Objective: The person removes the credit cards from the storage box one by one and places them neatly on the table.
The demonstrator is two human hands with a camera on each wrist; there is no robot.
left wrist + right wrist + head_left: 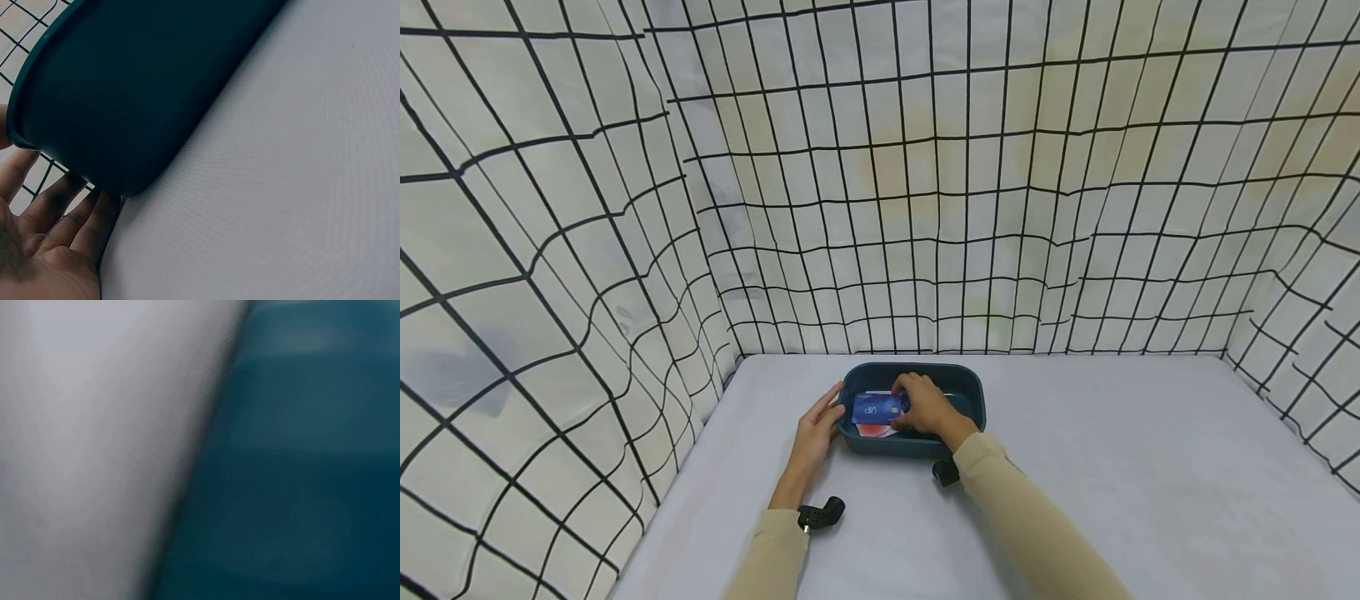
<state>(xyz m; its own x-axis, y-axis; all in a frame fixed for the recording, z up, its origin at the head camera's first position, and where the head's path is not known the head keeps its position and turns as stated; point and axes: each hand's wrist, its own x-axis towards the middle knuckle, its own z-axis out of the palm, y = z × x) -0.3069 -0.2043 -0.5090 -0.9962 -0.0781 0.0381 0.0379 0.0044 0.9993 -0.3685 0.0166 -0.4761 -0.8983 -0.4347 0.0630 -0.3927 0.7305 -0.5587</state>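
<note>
A dark teal rectangular bin (891,447) stands on the white table. Inside it a blue card (872,408) marked "VIP" lies over other cards (874,431) with red and white on them. My right hand (925,407) reaches into the bin from the right and pinches the right end of the blue card between thumb and fingers. On the bin's left end my left hand (814,425) rests, thumb by the rim and mostly straight fingers (97,228) against the outer wall. The right wrist view is blurred and shows only the bin's side (300,487), not the hand.
The white tabletop (1120,467) extends around the bin, widest to the right. Behind and at both sides hangs black netting (925,242) over white sheeting. A small black camera (823,512) is strapped to the left wrist; another black device (945,472) sits under the right wrist.
</note>
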